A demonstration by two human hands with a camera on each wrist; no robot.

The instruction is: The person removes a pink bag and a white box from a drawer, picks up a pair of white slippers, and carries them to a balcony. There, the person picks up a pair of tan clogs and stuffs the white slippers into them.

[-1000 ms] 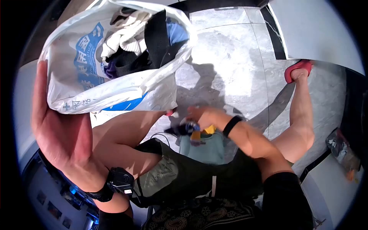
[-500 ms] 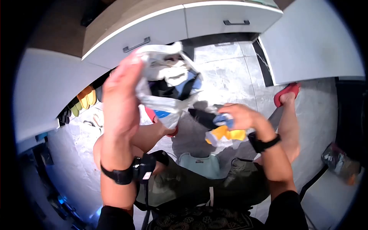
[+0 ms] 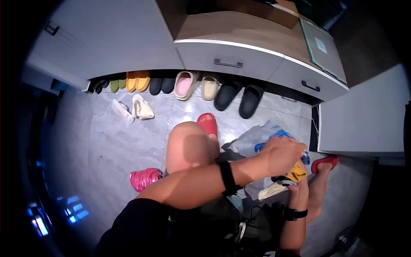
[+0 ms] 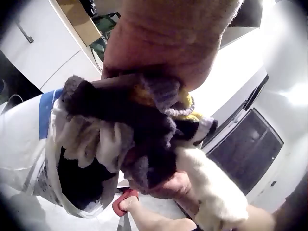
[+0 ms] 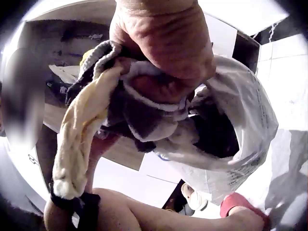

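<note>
In the head view, my left hand (image 3: 280, 156) lies over a bundle of socks, beside the white plastic bag (image 3: 247, 140). Its fingers curl round dark and grey socks (image 4: 125, 103) in the left wrist view. Lower down, my right hand (image 3: 301, 182) grips the same bundle from the other side, with a yellow sock (image 3: 296, 172) between the hands. A cream sock (image 5: 82, 132) hangs over the bundle's edge in the right wrist view. More dark cloth (image 5: 216, 134) shows inside the bag's mouth. Most fingertips are hidden by cloth.
A row of shoes (image 3: 184, 84) stands under the drawer cabinet (image 3: 248, 64). White shoes (image 3: 142, 107) and a shiny pink item (image 3: 145, 179) are on the tiled floor. Red slippers (image 3: 207, 123) are on the feet.
The head view has swung, showing more shoes and cabinet. My left hand has left the bag's rim and come across to the socks held by my right hand. The bag now sits lower right.
</note>
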